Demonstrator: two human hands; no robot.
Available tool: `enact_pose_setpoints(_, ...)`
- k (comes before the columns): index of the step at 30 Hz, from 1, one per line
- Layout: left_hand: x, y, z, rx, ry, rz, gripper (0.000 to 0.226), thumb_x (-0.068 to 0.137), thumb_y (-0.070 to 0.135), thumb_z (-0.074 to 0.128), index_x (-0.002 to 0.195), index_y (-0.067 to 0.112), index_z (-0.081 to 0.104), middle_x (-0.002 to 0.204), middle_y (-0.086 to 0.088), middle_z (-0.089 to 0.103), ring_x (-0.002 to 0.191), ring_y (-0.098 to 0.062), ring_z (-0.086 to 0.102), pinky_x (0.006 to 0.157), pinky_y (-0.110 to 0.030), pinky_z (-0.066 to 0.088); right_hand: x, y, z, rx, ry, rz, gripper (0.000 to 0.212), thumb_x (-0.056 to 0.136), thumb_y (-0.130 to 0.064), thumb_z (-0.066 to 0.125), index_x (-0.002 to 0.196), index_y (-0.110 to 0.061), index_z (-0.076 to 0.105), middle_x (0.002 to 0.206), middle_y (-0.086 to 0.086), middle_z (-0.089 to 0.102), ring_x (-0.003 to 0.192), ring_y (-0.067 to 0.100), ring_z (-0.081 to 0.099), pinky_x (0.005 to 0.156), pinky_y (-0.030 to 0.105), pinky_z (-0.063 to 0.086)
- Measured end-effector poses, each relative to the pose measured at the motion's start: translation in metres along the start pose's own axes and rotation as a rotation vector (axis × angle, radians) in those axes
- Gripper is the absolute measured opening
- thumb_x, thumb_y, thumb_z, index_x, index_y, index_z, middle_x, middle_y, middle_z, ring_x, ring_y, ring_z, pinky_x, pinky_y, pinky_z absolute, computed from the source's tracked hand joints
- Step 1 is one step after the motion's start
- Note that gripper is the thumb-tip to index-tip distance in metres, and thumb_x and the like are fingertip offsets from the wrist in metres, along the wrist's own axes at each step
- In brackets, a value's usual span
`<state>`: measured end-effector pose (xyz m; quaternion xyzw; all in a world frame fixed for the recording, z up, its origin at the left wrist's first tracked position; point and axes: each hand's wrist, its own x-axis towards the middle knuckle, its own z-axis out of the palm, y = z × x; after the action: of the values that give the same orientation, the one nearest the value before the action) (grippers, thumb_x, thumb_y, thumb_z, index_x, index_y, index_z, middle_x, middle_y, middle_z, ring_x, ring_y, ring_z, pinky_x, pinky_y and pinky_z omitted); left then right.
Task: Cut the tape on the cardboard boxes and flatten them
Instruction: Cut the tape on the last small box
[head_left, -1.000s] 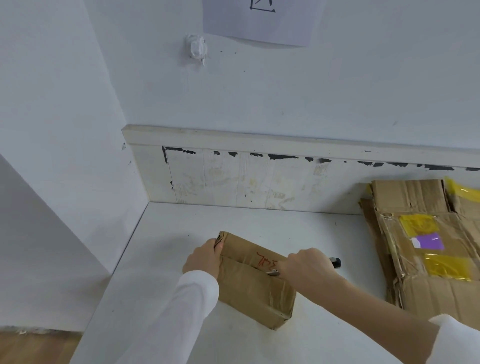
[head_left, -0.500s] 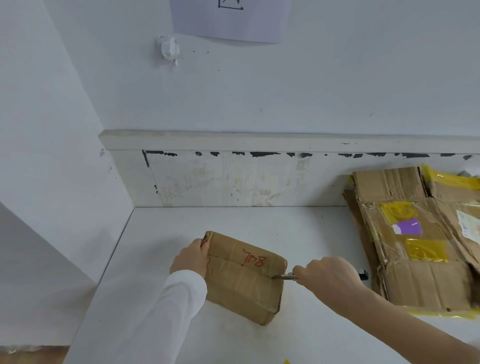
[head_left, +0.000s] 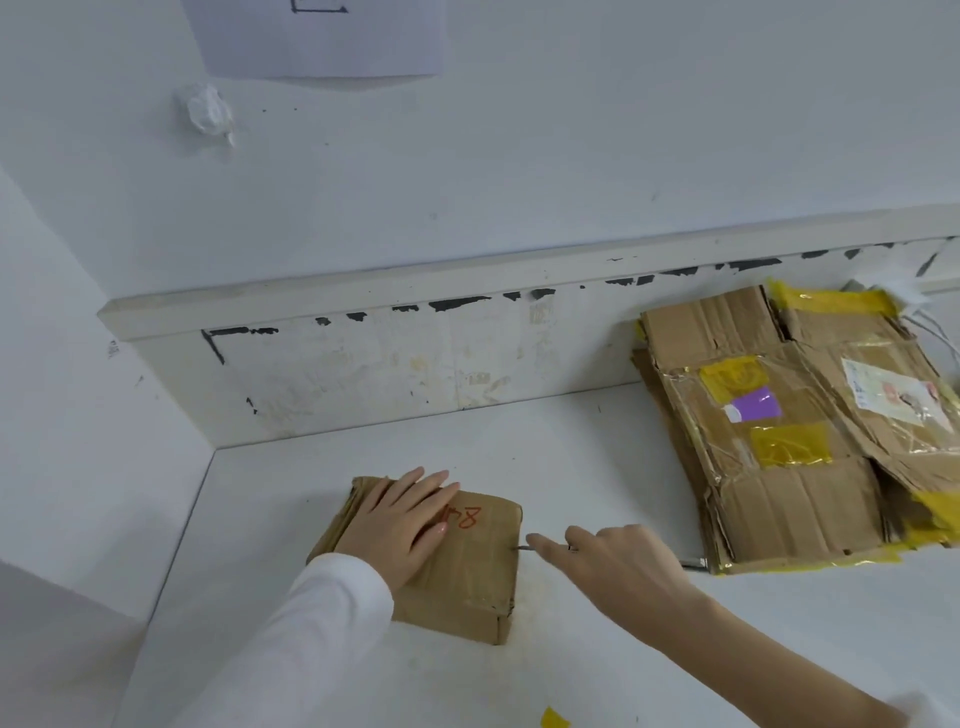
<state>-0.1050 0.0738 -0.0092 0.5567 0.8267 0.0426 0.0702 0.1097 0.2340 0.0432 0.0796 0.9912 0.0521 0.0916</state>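
Observation:
A small brown cardboard box (head_left: 472, 566) with red writing on top sits on the white table (head_left: 597, 467). My left hand (head_left: 400, 519) lies flat on the box's top, fingers straight, pressing it down. My right hand (head_left: 618, 561) grips a thin utility knife (head_left: 524, 547), index finger stretched along it. The blade tip touches the box's right side at its upper edge. The knife's tail end pokes out behind the hand, near the flat cardboard.
A stack of flattened boxes (head_left: 789, 441) with yellow tape and labels lies at the right, against the wall ledge (head_left: 363, 306). A yellow tape scrap (head_left: 553, 719) lies at the near table edge. Walls close the table's back and left sides.
My left hand moved from the box's left end onto its top. The knife came off the top seam and now meets the box's right side. The view shifted.

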Motion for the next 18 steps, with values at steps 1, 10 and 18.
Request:
enact_pose_setpoints(1,-0.001,-0.001,0.001,0.007,0.000,-0.011,0.048,0.101,0.040,0.024,0.148,0.038,0.012,0.154,0.022,0.005,0.143,-0.003,-0.003,0.111,-0.023,-0.008,-0.001,-0.001,0.005,0.040,-0.028,0.002,0.069,0.086,0.006,0.040,0.144,-0.024,0.017,0.088,0.006,0.040,0.065,0.028,0.046,0.044,0.030,0.012)
enact_pose_setpoints(10,-0.006,0.039,0.008,0.076,0.073,-0.495,0.048,0.097,0.047,0.018,0.144,0.040,0.017,0.141,0.019,0.029,0.129,-0.011,0.026,0.099,-0.034,0.017,0.004,0.011,0.024,0.575,0.139,0.419,0.027,0.099,-0.026,0.031,0.119,-0.037,0.045,0.074,-0.008,0.051,0.067,0.020,0.048,0.044,0.025,0.022)
enact_pose_setpoints(18,-0.010,0.052,0.011,0.072,0.050,-0.621,0.048,0.098,0.044,0.020,0.145,0.039,0.012,0.143,0.018,0.025,0.133,-0.010,0.020,0.112,-0.043,0.003,0.052,0.001,0.014,0.624,0.052,0.551,0.027,0.097,-0.012,0.035,0.072,-0.021,0.036,0.063,-0.003,0.035,0.052,0.016,0.030,0.044,0.025,0.020)
